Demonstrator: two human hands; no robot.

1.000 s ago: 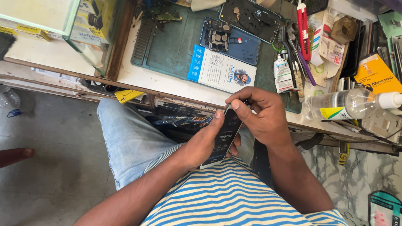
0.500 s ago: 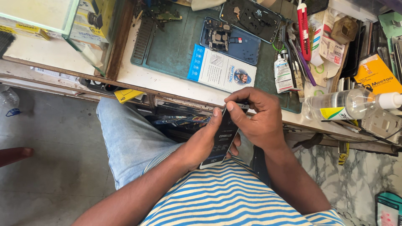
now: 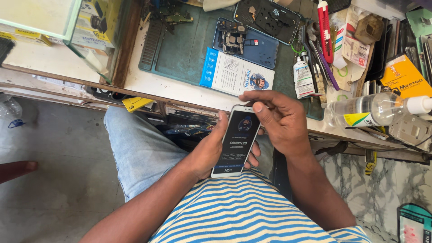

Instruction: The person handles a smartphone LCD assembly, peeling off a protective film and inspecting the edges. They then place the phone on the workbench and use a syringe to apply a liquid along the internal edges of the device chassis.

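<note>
- Nearest: striped blue-and-white shirt (image 3: 252, 211), pale jeans (image 3: 144, 148); person is seated at the counter (image 3: 180, 87).
- Left hand (image 3: 211, 150) cradles a white-framed phone screen (image 3: 237, 140) from its left edge, fingers wrapped behind, thumb along the side. Firm grasp.
- The screen sits over the lap, just below the counter edge, face up; a dark printed protective film covers the glass.
- Right hand (image 3: 281, 123) is over the screen's top right corner, thumb and forefinger pinched together at the edge. Can't tell whether they hold a film tab or only touch the frame.
- Step in hand, my read: inspecting or starting to peel the film off the new screen, working at the top corner.
- Next move calls for: steady left grip, a fine pinch at the corner, a slow even pull away from the glass, no flexing of the panel.
- On the counter just beyond: blue-and-white flat box (image 3: 236, 76) lying on a green work mat (image 3: 189, 54).
- Behind it: opened blue phone body (image 3: 246, 42) with boards exposed, and a dark back frame (image 3: 267, 20) farther up.
- Right side: small white glue bottle (image 3: 303, 78), red-handled tool (image 3: 324, 27), clear plastic bottle (image 3: 373, 110) on its side, orange packet (image 3: 405, 76).
- Far left: glass case (image 3: 40, 18) with a yellow box (image 3: 96, 22) beside it.
</note>
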